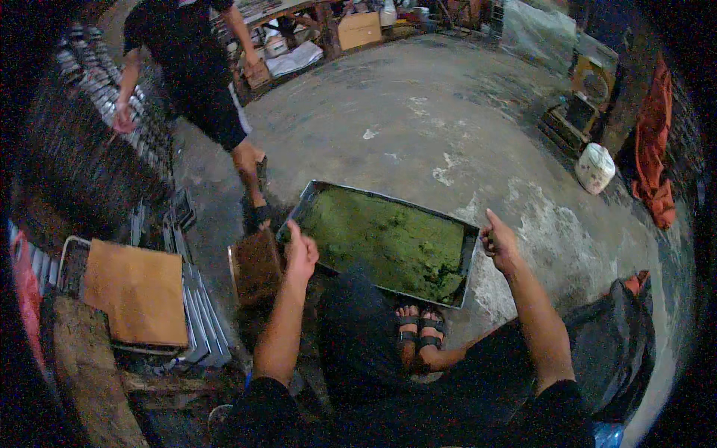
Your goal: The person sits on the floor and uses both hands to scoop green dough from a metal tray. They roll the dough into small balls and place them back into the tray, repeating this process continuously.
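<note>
A long, shallow metal tray (470,257) of crumbly green material (381,235) is in front of me, at a slant over the floor near my knees. My left hand (302,254) is at its near left corner, fingers curled in at the rim and thumb pointing up. At the right end, the curled fingers of my right hand (499,240) meet the rim, one digit sticking up. Both hands look closed on the tray, though the fingers' undersides are hidden. The green material is uneven, with darker hollows toward the right.
Another person (187,75) in dark clothes stands at the far left beside stacked metal pieces (112,93). A brown board (134,291) and grey metal trays (202,321) are at my left. A white container (595,168) and orange cloth (651,149) are at the right. My sandalled feet (420,327) are below.
</note>
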The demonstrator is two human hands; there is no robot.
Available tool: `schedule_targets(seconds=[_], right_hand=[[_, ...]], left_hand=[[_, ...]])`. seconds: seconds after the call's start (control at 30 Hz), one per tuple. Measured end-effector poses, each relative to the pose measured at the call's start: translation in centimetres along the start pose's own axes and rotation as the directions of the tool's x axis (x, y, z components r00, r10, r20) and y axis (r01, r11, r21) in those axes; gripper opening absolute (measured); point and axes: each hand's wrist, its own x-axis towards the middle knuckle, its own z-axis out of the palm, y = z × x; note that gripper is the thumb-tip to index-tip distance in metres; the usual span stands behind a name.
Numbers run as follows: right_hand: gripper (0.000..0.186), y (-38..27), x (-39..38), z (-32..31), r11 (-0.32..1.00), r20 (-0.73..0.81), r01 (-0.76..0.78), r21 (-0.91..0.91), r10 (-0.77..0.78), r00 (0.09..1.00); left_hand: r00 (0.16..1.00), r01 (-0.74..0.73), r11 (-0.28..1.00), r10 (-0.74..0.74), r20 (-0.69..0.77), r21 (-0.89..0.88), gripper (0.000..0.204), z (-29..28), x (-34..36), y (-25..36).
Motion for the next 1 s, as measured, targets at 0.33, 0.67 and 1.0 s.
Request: schedule_targets(seconds=[0.33, 0.67, 1.0], right_hand=[[0.027, 1.9, 0.4, 1.0, 0.623, 0.256, 0.577, -0.528, -0.531, 0.808], [0.04, 1.9, -1.2, 1.2, 0.287, 0.341, 0.724, -0.627, -0.735, 0.586], [0.03, 2.5, -1.1, 1.9, 0.147, 0.417, 0.8, -0.582, -0.791, 0.448]], left_hand=[[0.724, 0.066, 0.906, -0.332, 0.604, 0.419, 0.031, 21.4, -1.2, -2.8], [0.739, -0.135, 0.752, -0.357, 0.571, 0.645, 0.025, 24.8, -6.6, -8.7], [0.747, -0.155, 0.764, -0.324, 0.58, 0.626, 0.018, 24.5, -6.2, -9.6]])
